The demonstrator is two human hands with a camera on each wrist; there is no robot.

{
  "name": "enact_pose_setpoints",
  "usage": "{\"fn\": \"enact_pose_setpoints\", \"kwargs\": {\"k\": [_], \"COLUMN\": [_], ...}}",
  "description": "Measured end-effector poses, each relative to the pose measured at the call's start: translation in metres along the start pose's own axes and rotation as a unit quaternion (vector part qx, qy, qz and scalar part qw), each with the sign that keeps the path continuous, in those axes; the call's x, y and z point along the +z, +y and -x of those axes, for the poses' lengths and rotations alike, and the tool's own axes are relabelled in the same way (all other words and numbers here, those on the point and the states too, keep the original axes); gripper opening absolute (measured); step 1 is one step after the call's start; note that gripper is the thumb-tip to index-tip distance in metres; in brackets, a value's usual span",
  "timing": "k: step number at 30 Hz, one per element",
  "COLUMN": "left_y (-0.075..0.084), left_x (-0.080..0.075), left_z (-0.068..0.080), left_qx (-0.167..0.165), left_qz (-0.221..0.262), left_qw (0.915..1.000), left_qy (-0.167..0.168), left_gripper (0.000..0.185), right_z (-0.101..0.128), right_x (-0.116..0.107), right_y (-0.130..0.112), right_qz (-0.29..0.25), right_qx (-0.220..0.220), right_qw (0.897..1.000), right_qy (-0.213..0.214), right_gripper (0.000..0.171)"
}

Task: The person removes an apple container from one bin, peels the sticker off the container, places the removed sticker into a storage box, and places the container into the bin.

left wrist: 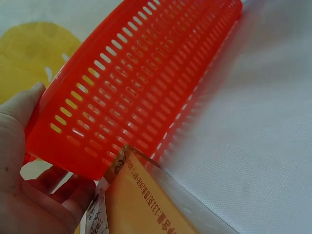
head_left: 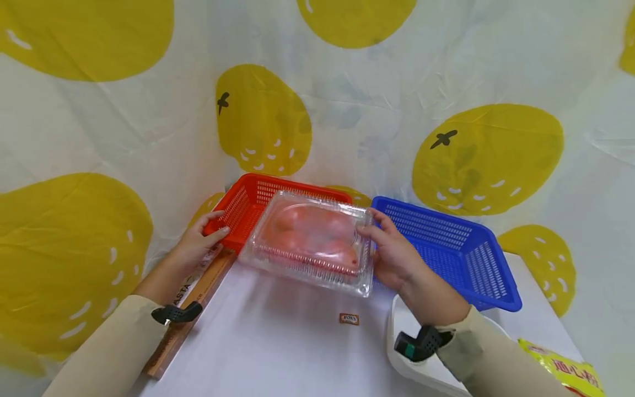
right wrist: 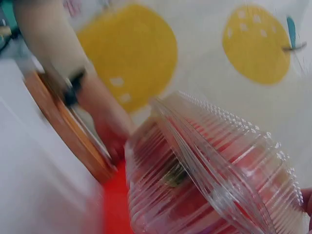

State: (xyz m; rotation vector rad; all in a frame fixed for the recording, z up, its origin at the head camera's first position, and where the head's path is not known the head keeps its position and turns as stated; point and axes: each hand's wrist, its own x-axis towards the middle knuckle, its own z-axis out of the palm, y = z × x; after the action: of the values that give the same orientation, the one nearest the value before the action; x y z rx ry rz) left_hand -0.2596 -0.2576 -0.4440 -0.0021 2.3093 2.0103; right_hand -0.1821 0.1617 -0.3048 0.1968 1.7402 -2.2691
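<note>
My right hand [head_left: 399, 256] grips the right side of a clear plastic clamshell box [head_left: 310, 242] holding several round red fruits that look like tomatoes. The box is tilted and overlaps the red basket's front right in the head view. A green patch shows among the fruits in the right wrist view. My left hand [head_left: 195, 242] holds the near left corner of the red slotted plastic basket [left wrist: 131, 83], its thumb at the rim and its other fingers curled below. Close under that hand lies a long brown pasta box [head_left: 210, 284], its end against the basket.
A blue slotted basket [head_left: 441, 234] stands to the right, behind my right hand. A white container [head_left: 402, 353] sits under my right forearm, with a yellow packet [head_left: 568, 366] beyond it. One small brown packet [head_left: 349, 318] lies on the white table. Fruit-patterned cloth [head_left: 357, 127] hangs behind.
</note>
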Motion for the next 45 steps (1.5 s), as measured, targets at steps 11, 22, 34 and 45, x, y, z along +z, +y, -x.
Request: {"fn": "enact_pose_setpoints", "kwargs": {"k": [11, 22, 34, 45], "left_y": [0.002, 0.007, -0.002, -0.001], "left_x": [0.009, 0.007, 0.0, -0.001], "left_z": [-0.003, -0.004, -0.001, 0.001], "left_qx": [-0.012, -0.033, -0.03, -0.013], "left_qz": [0.006, -0.013, -0.004, -0.019], "left_qw": [0.9999, 0.9994, 0.9995, 0.9996], "left_qy": [-0.001, 0.002, 0.01, 0.014], "left_gripper": [0.073, 0.073, 0.074, 0.074], "right_z": [-0.096, -0.159, -0.194, -0.217], "right_x": [0.003, 0.027, 0.05, 0.054], "right_y": [-0.013, 0.008, 0.03, 0.035], "right_qz": [0.012, 0.074, 0.101, 0.12], "right_qx": [0.007, 0.023, 0.052, 0.057], "right_qw": [1.0, 0.996, 0.993, 0.991], "right_qy": [0.024, 0.054, 0.042, -0.004], "right_gripper": [0.067, 0.059, 0.066, 0.075]}}
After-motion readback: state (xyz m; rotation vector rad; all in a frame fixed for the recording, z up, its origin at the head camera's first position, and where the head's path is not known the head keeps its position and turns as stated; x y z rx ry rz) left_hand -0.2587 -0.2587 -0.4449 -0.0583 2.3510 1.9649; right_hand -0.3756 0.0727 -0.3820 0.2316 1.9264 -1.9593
